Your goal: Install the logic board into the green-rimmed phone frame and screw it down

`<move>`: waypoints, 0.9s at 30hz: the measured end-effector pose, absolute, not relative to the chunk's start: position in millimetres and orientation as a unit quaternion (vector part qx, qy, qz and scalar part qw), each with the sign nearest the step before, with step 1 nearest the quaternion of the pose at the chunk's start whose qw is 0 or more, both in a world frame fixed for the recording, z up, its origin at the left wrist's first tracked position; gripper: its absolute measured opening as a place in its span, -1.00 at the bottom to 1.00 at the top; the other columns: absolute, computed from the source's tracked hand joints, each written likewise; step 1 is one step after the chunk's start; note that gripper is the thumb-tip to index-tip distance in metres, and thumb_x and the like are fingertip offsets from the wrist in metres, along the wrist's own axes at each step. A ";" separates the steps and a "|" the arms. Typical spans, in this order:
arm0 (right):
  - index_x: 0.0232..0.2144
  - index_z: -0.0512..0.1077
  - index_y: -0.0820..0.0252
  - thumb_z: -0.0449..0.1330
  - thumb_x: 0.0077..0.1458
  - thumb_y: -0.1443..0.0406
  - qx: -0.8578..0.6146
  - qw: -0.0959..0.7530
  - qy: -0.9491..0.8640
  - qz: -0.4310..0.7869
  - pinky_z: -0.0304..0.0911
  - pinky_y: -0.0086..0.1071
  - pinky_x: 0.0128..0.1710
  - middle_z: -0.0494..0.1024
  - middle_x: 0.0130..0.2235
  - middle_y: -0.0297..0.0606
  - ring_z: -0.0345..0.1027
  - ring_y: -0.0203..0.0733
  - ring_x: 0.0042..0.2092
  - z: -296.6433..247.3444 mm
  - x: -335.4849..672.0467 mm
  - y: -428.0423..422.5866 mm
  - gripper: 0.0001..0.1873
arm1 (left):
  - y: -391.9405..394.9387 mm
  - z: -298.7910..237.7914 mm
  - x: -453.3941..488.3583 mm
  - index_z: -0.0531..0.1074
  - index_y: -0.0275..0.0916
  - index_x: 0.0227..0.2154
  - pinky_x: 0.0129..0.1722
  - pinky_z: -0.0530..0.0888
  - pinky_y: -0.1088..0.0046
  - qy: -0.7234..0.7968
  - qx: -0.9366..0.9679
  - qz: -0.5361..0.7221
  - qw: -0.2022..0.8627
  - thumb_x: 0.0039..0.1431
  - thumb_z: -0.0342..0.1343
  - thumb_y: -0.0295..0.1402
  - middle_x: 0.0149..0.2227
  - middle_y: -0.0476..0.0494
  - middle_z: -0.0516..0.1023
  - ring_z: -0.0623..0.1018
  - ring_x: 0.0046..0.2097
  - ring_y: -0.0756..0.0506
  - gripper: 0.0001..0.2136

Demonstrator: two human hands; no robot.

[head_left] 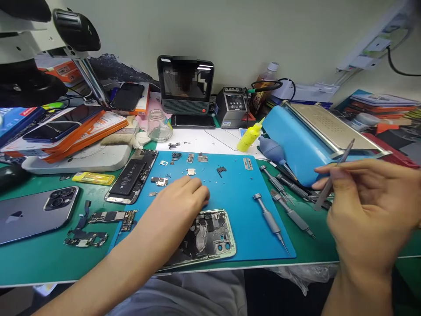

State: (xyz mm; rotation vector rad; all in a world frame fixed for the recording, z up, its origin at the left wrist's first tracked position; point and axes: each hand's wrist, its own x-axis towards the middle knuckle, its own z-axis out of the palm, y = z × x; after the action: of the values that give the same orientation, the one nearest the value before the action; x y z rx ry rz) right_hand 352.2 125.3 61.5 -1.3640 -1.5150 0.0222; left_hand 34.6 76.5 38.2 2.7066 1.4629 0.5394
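My left hand [186,197] is over the blue mat [230,232] at the upper edge of an opened phone housing [226,228]. Its fingers are curled downward and closed; their tips are hidden, so what they hold, if anything, does not show. At the right, raised over the bench, my right hand [371,202] grips a slim grey metal tool [345,153] with a pointed tip, its exact kind unclear. Small phone parts, such as a metal bracket [203,157] and a black piece [221,171], lie on the mat beyond my left hand, with tiny screws scattered among them.
Screwdrivers [269,219] lie at the mat's right, near a blue air blower [272,149] and a yellow bottle [250,137]. To the left are an opened phone with battery [131,177], a circuit board [112,216] and a grey phone [36,215]. A microscope arm overhangs the upper left.
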 end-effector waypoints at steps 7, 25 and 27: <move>0.07 0.77 -0.02 0.16 0.56 0.14 -0.593 0.277 -0.756 0.025 0.39 -0.12 -0.11 0.62 0.02 -0.11 0.61 0.05 -0.07 50.6 343.1 138.9 -0.63 | 68.5 30.2 22.9 0.68 -0.20 0.06 -0.21 0.58 0.25 0.477 0.849 0.226 0.029 0.35 0.13 -0.80 -0.07 -0.10 0.72 0.69 -0.11 -0.22 -0.56; -0.10 0.69 0.04 0.26 0.59 0.12 -0.512 0.253 -0.820 0.026 0.47 -0.28 -0.26 0.71 -0.06 -0.25 0.65 -0.15 -0.21 69.8 298.9 120.6 -0.75 | 37.3 28.0 0.0 0.58 -0.16 0.23 0.14 0.50 0.48 0.475 0.779 0.407 0.037 0.78 0.12 -0.37 0.05 0.00 0.76 0.67 0.05 0.01 -0.82; -0.15 0.67 -0.06 0.30 0.60 0.11 -0.466 0.267 -0.839 0.091 0.54 -0.41 -0.22 0.70 -0.16 -0.39 0.68 -0.24 -0.19 79.7 283.5 101.4 -0.78 | 34.7 29.4 1.4 0.57 -0.18 0.27 0.07 0.53 0.48 0.443 0.790 0.421 0.048 0.75 0.17 -0.38 0.03 0.01 0.79 0.70 -0.02 0.02 -0.80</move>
State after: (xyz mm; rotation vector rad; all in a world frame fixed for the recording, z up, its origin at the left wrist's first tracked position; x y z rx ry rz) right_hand 283.5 101.4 79.7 -1.2578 -2.2645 0.2448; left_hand 1.4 34.7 29.4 2.4091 1.3526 1.2835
